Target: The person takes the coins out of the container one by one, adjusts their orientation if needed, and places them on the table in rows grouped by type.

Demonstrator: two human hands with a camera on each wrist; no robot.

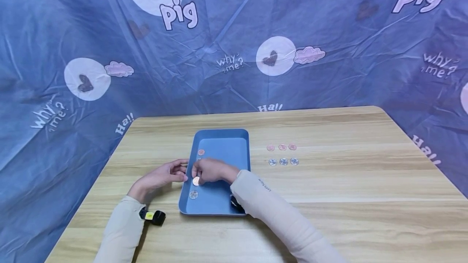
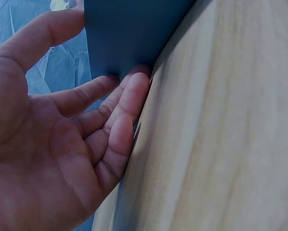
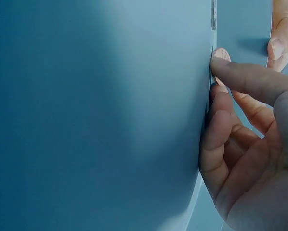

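In the head view a blue rectangular tray (image 1: 223, 204) stands on the wooden table. My right hand (image 1: 210, 170) reaches over it, pinching a copper-coloured coin (image 1: 196, 181) tilted up from the tray floor. The right wrist view shows the same coin (image 3: 222, 54) at my fingertips, the other fingers curled low by the floor. Within the tray's left part lie another copper coin (image 1: 201, 152) and a silver coin (image 1: 193, 195). My left hand (image 1: 161, 176) holds the tray's left side, thumb at the rim and fingers against the outer wall (image 2: 129, 38).
Right of the tray, a row of three copper coins (image 1: 282, 147) lies behind a row of three silver coins (image 1: 283, 161). A blue printed cloth (image 1: 219, 84) hangs behind the table (image 1: 347, 173). A black wrist camera (image 1: 158, 217) sits on my left wrist.
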